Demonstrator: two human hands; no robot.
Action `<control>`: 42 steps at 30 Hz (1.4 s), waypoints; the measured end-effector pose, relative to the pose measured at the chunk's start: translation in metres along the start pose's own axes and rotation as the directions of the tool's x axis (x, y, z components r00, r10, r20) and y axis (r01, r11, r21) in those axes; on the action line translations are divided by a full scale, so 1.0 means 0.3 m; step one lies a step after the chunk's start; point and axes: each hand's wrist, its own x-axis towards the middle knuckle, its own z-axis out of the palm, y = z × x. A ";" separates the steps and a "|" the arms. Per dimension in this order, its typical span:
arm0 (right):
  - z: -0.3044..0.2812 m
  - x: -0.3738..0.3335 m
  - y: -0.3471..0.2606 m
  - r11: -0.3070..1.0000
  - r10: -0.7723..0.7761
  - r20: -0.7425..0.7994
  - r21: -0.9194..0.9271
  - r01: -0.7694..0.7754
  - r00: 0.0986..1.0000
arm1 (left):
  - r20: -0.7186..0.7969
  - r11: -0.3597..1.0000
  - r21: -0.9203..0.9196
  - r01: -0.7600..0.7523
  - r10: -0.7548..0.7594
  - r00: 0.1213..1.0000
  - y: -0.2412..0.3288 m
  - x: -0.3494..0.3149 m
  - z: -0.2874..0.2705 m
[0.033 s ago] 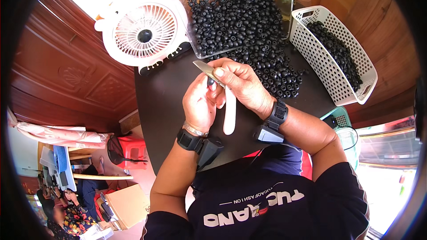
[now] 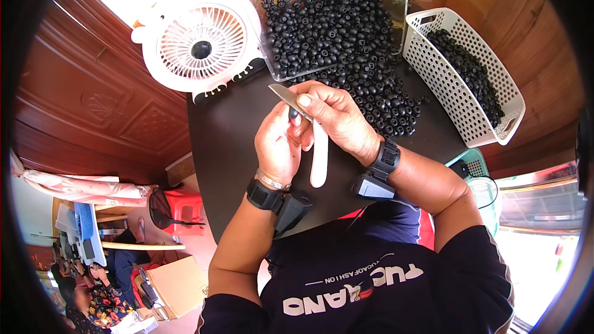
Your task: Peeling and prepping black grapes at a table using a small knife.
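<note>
Over the dark table (image 2: 238, 142), my right hand (image 2: 343, 117) is closed round a folding-type knife with a pale handle (image 2: 319, 161). Its thumb presses near the base of the blade (image 2: 283, 93), which points up and left. Close against that blade, my left hand (image 2: 272, 142) pinches a small glossy black rounded piece (image 2: 293, 112). My fingers partly hide both the piece and the blade's lower edge. Just beyond my hands, many similar black pieces with holes lie in a loose heap (image 2: 387, 105) that spills from a clear plastic bin (image 2: 281, 78).
A white fan (image 2: 201, 49) stands at the far left of the table. To the right, a white perforated basket (image 2: 442, 80) holds more black pieces. A teal basket (image 2: 476, 161) is lower right. On the floor side at left are a red stool (image 2: 185, 210), a cardboard box (image 2: 179, 287) and another person (image 2: 105, 303).
</note>
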 end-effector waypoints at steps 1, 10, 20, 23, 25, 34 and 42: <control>0.001 0.000 -0.001 1.000 0.017 -0.009 -0.012 -0.017 1.000 | -0.020 1.000 -0.004 0.002 -0.002 1.000 -0.003 0.000 0.000; 0.010 0.003 0.029 0.994 -0.050 -0.036 -0.095 0.046 0.998 | -0.152 0.988 -0.156 -0.006 -0.018 0.988 -0.043 -0.009 0.015; 0.020 0.006 0.017 0.993 0.010 -0.088 0.121 0.001 0.996 | -0.023 0.974 -0.225 0.041 -0.047 0.999 -0.020 -0.008 0.018; 0.009 0.006 0.008 0.994 0.000 -0.064 0.108 0.007 0.998 | -0.055 0.978 -0.207 0.036 -0.048 0.997 -0.020 -0.005 0.022; 0.002 0.005 0.004 0.996 0.006 0.002 0.086 -0.006 1.000 | -0.056 0.979 -0.200 0.036 -0.048 0.997 -0.020 -0.005 0.023; 0.008 -0.015 0.002 0.900 -0.191 0.110 -0.378 0.219 0.975 | 0.153 0.914 -0.388 0.122 -0.066 0.986 -0.014 0.016 -0.077; 0.028 -0.005 0.011 0.595 -0.404 0.288 -0.638 0.489 0.868 | -0.167 0.911 -0.405 0.084 -0.164 0.972 0.007 0.030 -0.071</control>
